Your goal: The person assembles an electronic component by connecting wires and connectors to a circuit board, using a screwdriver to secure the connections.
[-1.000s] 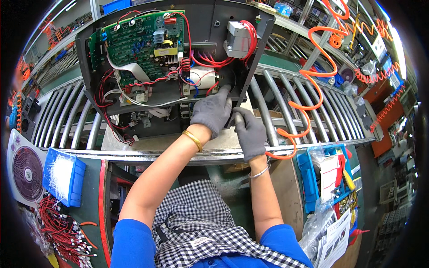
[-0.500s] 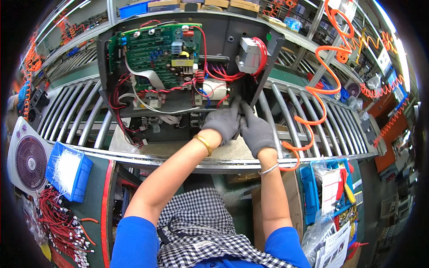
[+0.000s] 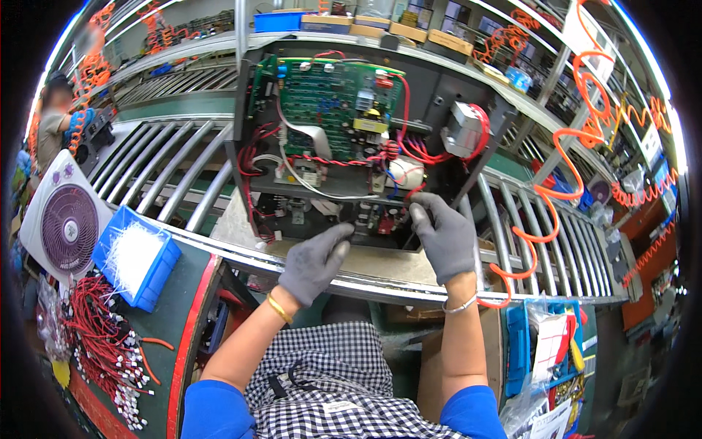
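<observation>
An open dark grey metal housing [image 3: 428, 73] stands on the roller conveyor, with a green circuit board [image 3: 322, 102], wires and a white cylindrical part [image 3: 406, 174] inside. Both my hands wear grey gloves. At the housing's lower front edge is my left hand [image 3: 313, 262], its fingers stretched toward the lower compartment and the thumb apart; I see nothing in it. My right hand [image 3: 447, 238] is at the lower right of the housing, thumb and forefinger drawn together beside a red wire [image 3: 415, 192]. What lies between those fingertips is hidden.
At left are a fan [image 3: 69, 223], a blue bin [image 3: 157, 271] of white ties and a heap of red wires [image 3: 99, 336]. A blue tool box [image 3: 518, 344] stands at right. An orange coiled hose [image 3: 545, 197] hangs beside the conveyor. Another person [image 3: 55, 121] is at far left.
My hands, close together at the housing's lower right before, have separated. The left moved back and left; the right remains near the lower right corner. The whole view has shifted, and the housing appears farther right.
</observation>
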Motion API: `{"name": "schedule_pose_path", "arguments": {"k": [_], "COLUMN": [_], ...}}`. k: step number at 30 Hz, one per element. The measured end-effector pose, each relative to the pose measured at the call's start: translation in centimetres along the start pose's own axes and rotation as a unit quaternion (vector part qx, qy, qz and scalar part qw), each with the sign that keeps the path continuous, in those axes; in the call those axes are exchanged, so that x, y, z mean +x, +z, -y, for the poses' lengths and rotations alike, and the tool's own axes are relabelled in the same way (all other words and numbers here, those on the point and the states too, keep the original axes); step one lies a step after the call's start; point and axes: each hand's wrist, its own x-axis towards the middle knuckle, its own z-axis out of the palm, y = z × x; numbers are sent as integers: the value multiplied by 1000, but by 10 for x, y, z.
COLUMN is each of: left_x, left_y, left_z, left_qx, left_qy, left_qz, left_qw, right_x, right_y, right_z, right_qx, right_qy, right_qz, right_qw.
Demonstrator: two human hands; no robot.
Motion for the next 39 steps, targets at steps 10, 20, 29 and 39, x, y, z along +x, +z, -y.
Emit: {"name": "schedule_pose_path", "arguments": {"k": [10,20,29,39], "left_x": [-142,-166,-92,-120], "left_y": [-106,-305,-311,-326], "left_z": [37,55,165,152], "left_qx": [145,462,563,536], "left_qy": [-157,-279,-298,-253], "left_qz": [-79,-165,278,169], "left_qw": [974,826,719,787], "right_x": [-60,-102,-113,-104], "right_y": [95,192,204,209], "right_z": [22,-6,-26,-17], "right_qx": [90,180,117,101], "right_qy": [-43,53,-30,-64], "right_qz": [218,332,235,225], "right_qw": [971,924,965,967]}}
